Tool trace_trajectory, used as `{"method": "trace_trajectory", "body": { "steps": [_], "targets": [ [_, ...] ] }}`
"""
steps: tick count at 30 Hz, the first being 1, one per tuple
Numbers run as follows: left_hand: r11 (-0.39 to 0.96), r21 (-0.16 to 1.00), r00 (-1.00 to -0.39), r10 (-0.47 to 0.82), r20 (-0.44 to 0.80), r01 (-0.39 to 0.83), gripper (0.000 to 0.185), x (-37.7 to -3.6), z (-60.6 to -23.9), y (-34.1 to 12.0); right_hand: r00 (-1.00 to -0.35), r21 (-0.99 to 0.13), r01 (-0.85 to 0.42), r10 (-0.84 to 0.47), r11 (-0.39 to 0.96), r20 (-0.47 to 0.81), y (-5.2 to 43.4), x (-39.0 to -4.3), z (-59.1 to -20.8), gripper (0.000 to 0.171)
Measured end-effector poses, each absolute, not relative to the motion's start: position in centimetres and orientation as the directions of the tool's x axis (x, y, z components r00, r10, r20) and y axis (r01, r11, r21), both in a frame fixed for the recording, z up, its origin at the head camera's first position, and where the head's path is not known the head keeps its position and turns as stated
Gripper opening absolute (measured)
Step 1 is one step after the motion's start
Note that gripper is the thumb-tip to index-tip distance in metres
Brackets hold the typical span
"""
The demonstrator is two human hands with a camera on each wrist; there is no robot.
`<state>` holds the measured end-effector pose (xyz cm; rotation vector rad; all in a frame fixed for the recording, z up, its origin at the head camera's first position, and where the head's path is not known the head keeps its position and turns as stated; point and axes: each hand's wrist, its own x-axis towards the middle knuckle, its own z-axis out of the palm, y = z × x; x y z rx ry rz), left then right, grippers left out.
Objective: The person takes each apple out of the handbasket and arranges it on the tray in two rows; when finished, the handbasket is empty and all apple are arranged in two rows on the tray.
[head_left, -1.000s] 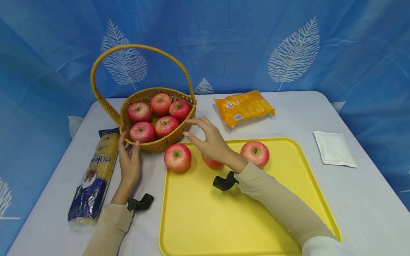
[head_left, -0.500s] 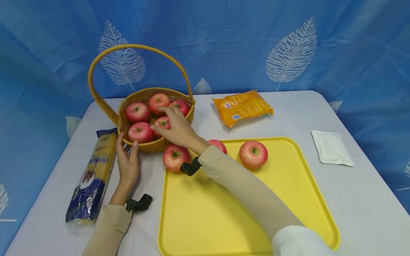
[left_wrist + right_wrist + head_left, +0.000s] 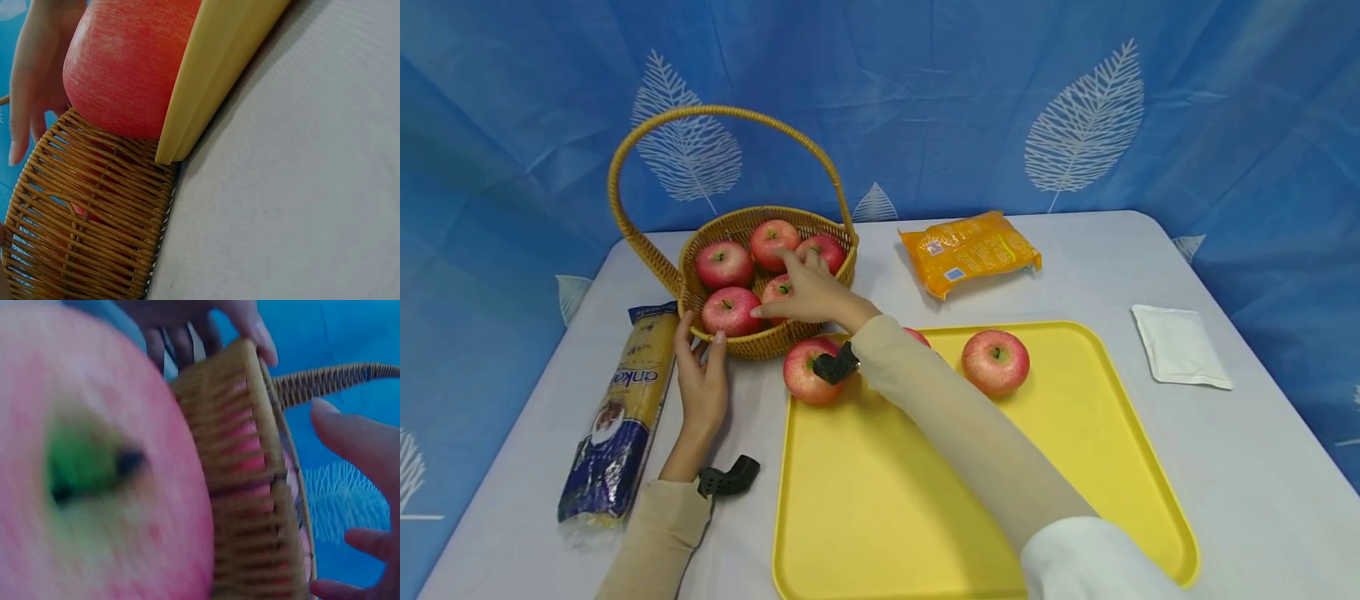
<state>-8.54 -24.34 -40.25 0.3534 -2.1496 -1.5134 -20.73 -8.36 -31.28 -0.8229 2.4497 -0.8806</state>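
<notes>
My left hand (image 3: 702, 400) holds the front left side of the wicker basket (image 3: 775, 342), its fingertips at the rim. Several red apples lie inside. My right hand (image 3: 815, 296) is over the basket, thumb and fingers spread above the front right apple (image 3: 777, 288) and partly hiding it. In the right wrist view, a gap shows between my right thumb (image 3: 350, 434) and fingers. Close to the basket, another apple (image 3: 802, 377) sits at the near left corner of the yellow tray (image 3: 857, 508), partly behind the black wrist camera.
On the tray are an apple (image 3: 996, 362) at right and another (image 3: 917, 336) mostly hidden by my right sleeve. A pasta packet (image 3: 621, 408) lies left, an orange packet (image 3: 972, 252) behind the tray, a white sachet (image 3: 1180, 345) right. The basket's tall handle (image 3: 730, 109) arches up.
My right hand has moved left from beside the basket's right rim to over the apples inside, settling slightly lower most recently. The left hand stays at the rim.
</notes>
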Motion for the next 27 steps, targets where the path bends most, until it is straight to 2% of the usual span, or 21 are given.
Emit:
{"method": "trace_trajectory", "body": {
  "steps": [6,15,27],
  "targets": [
    [0.344,0.935,-0.846,-0.473,0.248,0.082,0.057,-8.7,-40.2,-24.4,-0.734,-0.630,-0.389,-0.639,0.673,-0.230,-8.4,-21.6,-30.9,0.098],
    [0.347,0.933,-0.849,-0.464,0.253,0.089,0.056,-8.8,-40.2,-24.4,-0.735,-0.472,-0.496,-0.642,0.729,-0.219,-9.5,-21.6,-30.8,0.095],
    [0.335,0.939,-0.850,-0.471,0.236,0.075,0.057,-8.6,-40.2,-24.4,-0.751,-0.443,-0.491,-0.622,0.750,-0.221,-9.9,-21.5,-31.0,0.093]
  ]
}}
